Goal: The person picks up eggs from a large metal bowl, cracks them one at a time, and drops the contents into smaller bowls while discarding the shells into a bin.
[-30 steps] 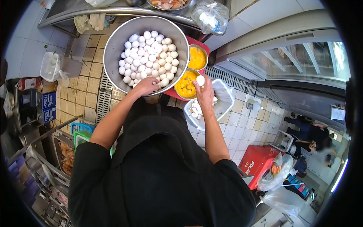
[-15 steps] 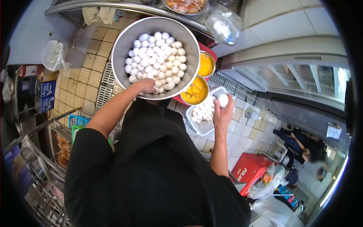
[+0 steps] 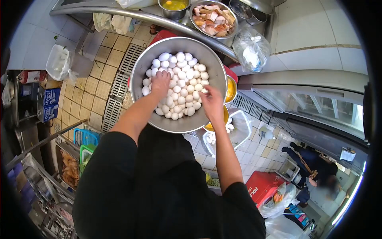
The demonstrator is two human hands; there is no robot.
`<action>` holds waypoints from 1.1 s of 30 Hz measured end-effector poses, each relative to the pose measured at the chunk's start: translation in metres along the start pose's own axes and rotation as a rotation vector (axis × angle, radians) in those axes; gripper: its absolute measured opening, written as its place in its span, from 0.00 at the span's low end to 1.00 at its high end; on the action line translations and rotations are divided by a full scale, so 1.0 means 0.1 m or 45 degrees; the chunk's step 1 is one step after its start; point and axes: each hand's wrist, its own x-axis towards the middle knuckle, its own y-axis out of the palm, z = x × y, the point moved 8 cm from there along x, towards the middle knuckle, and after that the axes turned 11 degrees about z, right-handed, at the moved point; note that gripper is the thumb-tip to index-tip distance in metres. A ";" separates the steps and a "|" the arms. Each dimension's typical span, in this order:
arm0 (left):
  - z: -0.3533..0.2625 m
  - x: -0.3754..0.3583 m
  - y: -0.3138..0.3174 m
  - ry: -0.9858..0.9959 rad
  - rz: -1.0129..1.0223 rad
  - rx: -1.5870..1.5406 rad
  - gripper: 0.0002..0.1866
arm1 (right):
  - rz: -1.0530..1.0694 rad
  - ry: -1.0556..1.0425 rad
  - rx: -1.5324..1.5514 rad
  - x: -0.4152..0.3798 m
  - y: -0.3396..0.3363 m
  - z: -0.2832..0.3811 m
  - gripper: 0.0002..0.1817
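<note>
A large steel pot [image 3: 137, 71] holds many white and cream eggs [image 3: 183, 92]. My left hand [image 3: 160, 83] is inside it, fingers spread and resting over eggs left of the middle. At the pot's right side, my right hand [image 3: 213, 102] reaches over the inner wall, its fingers apart and touching eggs. No lifted egg shows in either hand. Beside the pot, two bowls of yellow egg are partly hidden: one bowl [image 3: 230, 89] at the right, the other bowl [image 3: 226, 114] behind my right forearm. A clear tub [image 3: 242, 129] with white eggshells [image 3: 211, 138] is partly covered by that forearm.
Along the back, a metal counter [image 3: 139, 15] carries a bowl of meat chunks [image 3: 213, 20] and a pot with yellow egg [image 3: 174, 5]. A stuffed plastic bag [image 3: 251, 49] hangs near its edge. Right are a glass-door fridge [image 3: 310, 105], a red box [image 3: 262, 186] and another person [image 3: 314, 165].
My right hand, which held a white egg over the shell tub, is now in the pot without it. My left hand has shifted farther into the eggs. The view has tilted, showing more counter.
</note>
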 end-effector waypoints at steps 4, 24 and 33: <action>0.02 -0.02 0.08 -0.208 0.087 -0.344 0.29 | 0.161 0.053 -0.330 1.05 0.89 -0.64 0.32; 0.23 0.08 0.37 -0.369 0.044 -1.818 0.24 | 0.349 0.389 1.579 1.00 0.90 -0.69 0.22; 0.04 -0.73 -0.22 0.335 0.527 -2.996 0.29 | 0.378 0.233 1.511 -0.34 -0.07 -0.30 0.19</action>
